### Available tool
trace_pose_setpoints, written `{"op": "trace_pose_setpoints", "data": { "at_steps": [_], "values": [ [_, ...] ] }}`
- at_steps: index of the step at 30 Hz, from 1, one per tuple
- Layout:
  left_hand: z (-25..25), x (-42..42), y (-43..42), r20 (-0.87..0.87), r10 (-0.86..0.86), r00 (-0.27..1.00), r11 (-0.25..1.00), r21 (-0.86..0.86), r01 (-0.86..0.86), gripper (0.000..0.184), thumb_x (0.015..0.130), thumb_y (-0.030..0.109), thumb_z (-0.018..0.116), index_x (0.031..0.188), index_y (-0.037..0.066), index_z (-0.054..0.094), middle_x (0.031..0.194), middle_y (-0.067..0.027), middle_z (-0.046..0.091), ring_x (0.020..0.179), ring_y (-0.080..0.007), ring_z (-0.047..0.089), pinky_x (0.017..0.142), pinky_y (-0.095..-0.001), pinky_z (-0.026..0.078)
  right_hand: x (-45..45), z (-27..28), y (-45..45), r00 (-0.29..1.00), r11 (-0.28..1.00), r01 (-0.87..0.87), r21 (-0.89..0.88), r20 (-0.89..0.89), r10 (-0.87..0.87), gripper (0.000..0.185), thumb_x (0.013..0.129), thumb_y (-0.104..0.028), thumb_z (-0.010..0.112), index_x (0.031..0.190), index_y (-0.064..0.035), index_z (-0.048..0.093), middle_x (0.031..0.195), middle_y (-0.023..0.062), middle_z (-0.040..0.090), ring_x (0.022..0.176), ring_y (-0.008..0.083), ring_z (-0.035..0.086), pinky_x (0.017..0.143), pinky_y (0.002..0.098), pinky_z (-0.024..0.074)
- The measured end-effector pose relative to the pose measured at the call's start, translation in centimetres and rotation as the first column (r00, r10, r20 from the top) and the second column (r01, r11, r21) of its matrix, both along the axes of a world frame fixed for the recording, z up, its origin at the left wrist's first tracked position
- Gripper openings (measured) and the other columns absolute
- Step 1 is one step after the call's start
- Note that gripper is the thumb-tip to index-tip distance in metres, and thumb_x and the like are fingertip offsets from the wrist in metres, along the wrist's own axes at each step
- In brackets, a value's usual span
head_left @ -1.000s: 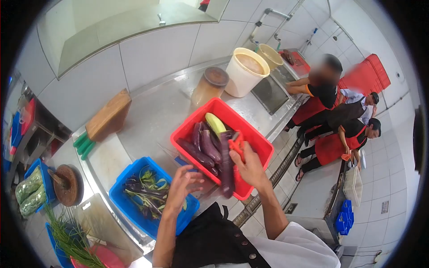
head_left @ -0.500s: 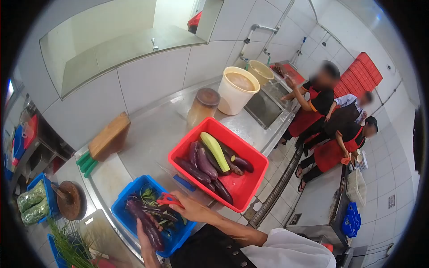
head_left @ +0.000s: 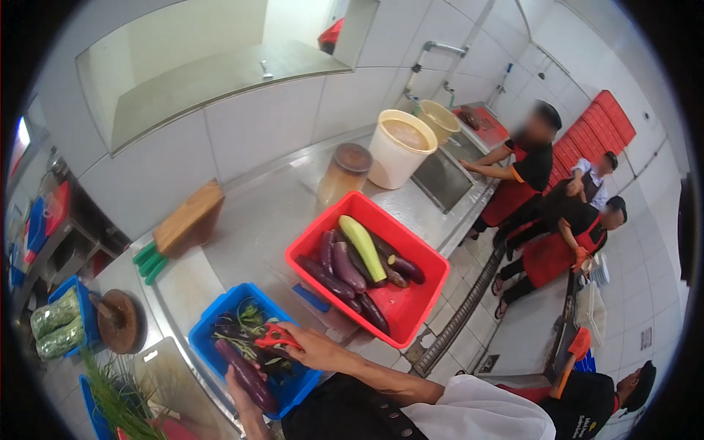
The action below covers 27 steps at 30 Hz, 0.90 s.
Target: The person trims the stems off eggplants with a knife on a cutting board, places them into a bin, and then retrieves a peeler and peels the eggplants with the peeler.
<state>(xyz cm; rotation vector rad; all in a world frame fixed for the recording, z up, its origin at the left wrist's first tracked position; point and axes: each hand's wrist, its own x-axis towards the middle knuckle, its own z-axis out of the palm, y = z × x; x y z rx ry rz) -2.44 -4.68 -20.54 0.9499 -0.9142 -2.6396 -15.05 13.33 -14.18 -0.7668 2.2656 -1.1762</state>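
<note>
My left hand (head_left: 246, 394) is closed around a dark purple eggplant (head_left: 248, 375), held slanting over the left part of the blue basin (head_left: 297, 394). In my right hand (head_left: 312, 347) is a red-handled tool (head_left: 277, 336), above the same basin; its working end is too small to make out. Green and purple peels and stems (head_left: 249, 320) lie in the basin under both hands. Behind my right hand, a red basin (head_left: 413, 320) holds several purple eggplants (head_left: 346, 265) and one pale green peeled one (head_left: 361, 243).
A knife block (head_left: 189, 220) with green handles, a lidded jar (head_left: 345, 174) and a white bucket (head_left: 400, 149) stand on the steel counter (head_left: 253, 253). A mortar (head_left: 117, 323) and leafy greens (head_left: 117, 400) are at left. Several people in red aprons are at right.
The eggplant came out of the red basin and moved left over the blue one, into my left hand. My right hand moved left with the red tool. Another person has appeared at lower right.
</note>
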Motion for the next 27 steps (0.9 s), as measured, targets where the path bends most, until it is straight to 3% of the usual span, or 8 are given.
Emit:
{"op": "trace_pose_setpoints", "data": {
  "at_steps": [3,6,7,8,11,14,22,27],
  "values": [
    [-1.2,0.9,-0.3,-0.077,0.007,0.997,0.999,0.054,-0.003,0.044,0.097,0.046,0.051,0.105,0.003,0.055,0.082,-0.0086,0.059,0.066,-0.0198,0.058,0.057,-0.0354,0.05,-0.2,2.1,0.3,0.992,0.996,0.023,0.086,0.124,-0.033,0.056,0.09,-0.015,0.059,0.14,-0.0045,0.037,0.107,0.0258,0.062,0.1,0.0446,0.06,0.083,0.0506,0.0468],
    [-1.6,1.4,-0.5,-0.149,-0.063,0.987,0.998,-0.037,0.058,0.042,0.093,0.039,0.064,0.106,0.001,0.053,0.083,-0.0099,0.057,0.067,-0.0202,0.058,0.057,-0.0362,0.051,-0.5,-0.3,0.9,0.999,0.996,-0.01,0.085,0.048,0.006,0.056,0.09,-0.016,0.06,0.14,-0.0058,0.039,0.11,0.0242,0.063,0.1,0.0441,0.06,0.084,0.051,0.0468],
    [-1.7,1.5,-0.7,-0.206,-0.101,0.973,0.995,-0.021,0.099,0.043,0.092,0.038,0.066,0.107,0.0,0.052,0.085,-0.0112,0.059,0.066,-0.0202,0.06,0.058,-0.0355,0.052,-0.5,-1.9,1.2,0.998,0.998,0.014,0.062,-0.068,-0.009,0.055,0.089,-0.017,0.061,0.139,-0.0081,0.04,0.102,0.0238,0.064,0.093,0.0433,0.062,0.079,0.0506,0.0477],
    [-1.3,1.5,-0.7,-0.201,-0.087,0.976,0.996,-0.027,0.083,0.043,0.092,0.038,0.066,0.107,0.0,0.052,0.085,-0.0112,0.059,0.066,-0.0202,0.06,0.058,-0.0355,0.052,-0.3,-3.0,1.5,0.983,0.998,0.041,0.039,-0.18,-0.033,0.054,0.089,-0.017,0.062,0.138,-0.0104,0.041,0.094,0.0235,0.066,0.085,0.0426,0.064,0.074,0.0502,0.0487],
    [-0.8,1.2,-0.4,-0.188,-0.107,0.976,0.991,-0.098,0.09,0.045,0.093,0.038,0.064,0.112,0.0,0.05,0.091,-0.0135,0.062,0.066,-0.0211,0.064,0.059,-0.0337,0.055,-0.1,-3.9,1.9,0.978,0.998,0.034,0.059,-0.209,-0.022,0.053,0.088,-0.017,0.064,0.136,-0.0098,0.043,0.096,0.0236,0.065,0.088,0.0426,0.064,0.075,0.0499,0.0486],
    [1.0,0.7,-0.1,-0.193,-0.082,0.978,0.993,-0.099,0.064,0.043,0.094,0.036,0.064,0.113,0.0,0.049,0.092,-0.0135,0.062,0.067,-0.022,0.064,0.06,-0.0338,0.055,-0.4,-2.9,1.8,0.998,0.991,0.014,0.136,-0.064,-0.005,0.055,0.088,-0.018,0.062,0.138,-0.005,0.042,0.11,0.0246,0.064,0.099,0.0438,0.062,0.084,0.0508,0.0479],
    [-0.8,0.6,0.0,-0.072,-0.07,0.995,0.997,-0.017,0.069,0.046,0.098,0.044,0.045,0.106,0.0,0.055,0.09,-0.0101,0.06,0.078,-0.02,0.059,0.067,-0.0346,0.05,-0.3,-3.2,2.2,0.997,0.994,-0.003,0.107,-0.083,0.012,0.055,0.088,-0.016,0.063,0.138,-0.0059,0.043,0.105,0.0241,0.065,0.096,0.0434,0.063,0.083,0.05,0.0485],
    [-0.4,0.6,-0.2,-0.182,-0.074,0.98,0.994,0.059,0.086,0.047,0.098,0.046,0.043,0.105,0.001,0.055,0.087,-0.0087,0.057,0.072,-0.0178,0.054,0.063,-0.0328,0.047,-0.5,-2.5,2.0,0.998,0.994,-0.012,0.112,-0.059,0.019,0.054,0.088,-0.015,0.063,0.137,-0.0059,0.043,0.105,0.0244,0.065,0.096,0.0429,0.063,0.082,0.0501,0.0484]
  ]
}}
